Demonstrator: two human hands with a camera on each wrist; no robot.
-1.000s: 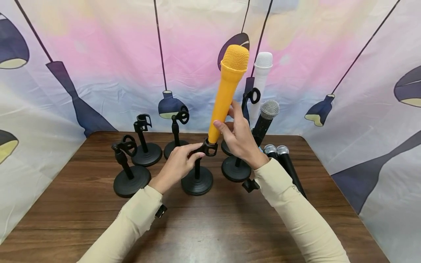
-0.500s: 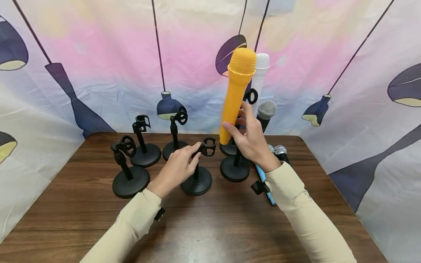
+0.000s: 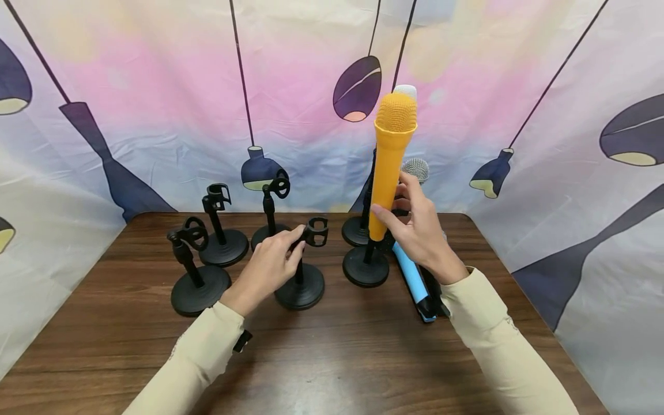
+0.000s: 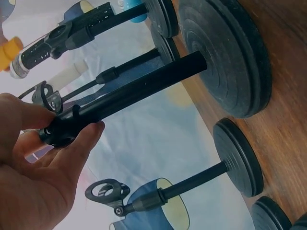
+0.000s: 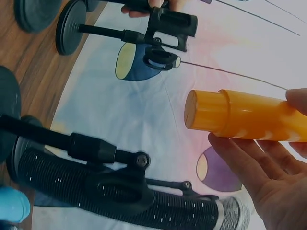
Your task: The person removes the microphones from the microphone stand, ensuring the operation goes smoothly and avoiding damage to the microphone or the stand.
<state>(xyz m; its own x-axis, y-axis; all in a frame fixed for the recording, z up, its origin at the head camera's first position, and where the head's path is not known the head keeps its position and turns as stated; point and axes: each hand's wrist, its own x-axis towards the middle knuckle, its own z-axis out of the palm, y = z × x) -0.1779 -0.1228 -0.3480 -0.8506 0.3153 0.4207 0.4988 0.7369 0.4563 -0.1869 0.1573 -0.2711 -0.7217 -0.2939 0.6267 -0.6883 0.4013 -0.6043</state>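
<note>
Between the thumb and fingers of your right hand (image 3: 424, 233), the yellow microphone (image 3: 387, 173) is now clear, rightward of the black clip stand (image 3: 301, 288), leaving that stand vacant while your left hand (image 3: 267, 268) pinches its top. Beyond your right grip crowd the silver-headed black microphone (image 3: 417, 168) and the far edge of the tabletop (image 3: 321, 357); bare room opens nearer you, below both hands.

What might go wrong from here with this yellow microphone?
The yellow microphone could slip, as your right hand holds it in midair. Moving it might knock the silver-headed black microphone, which sits in a nearby stand. Your left hand grips another stand near its top, so a tug might tip it.
</note>
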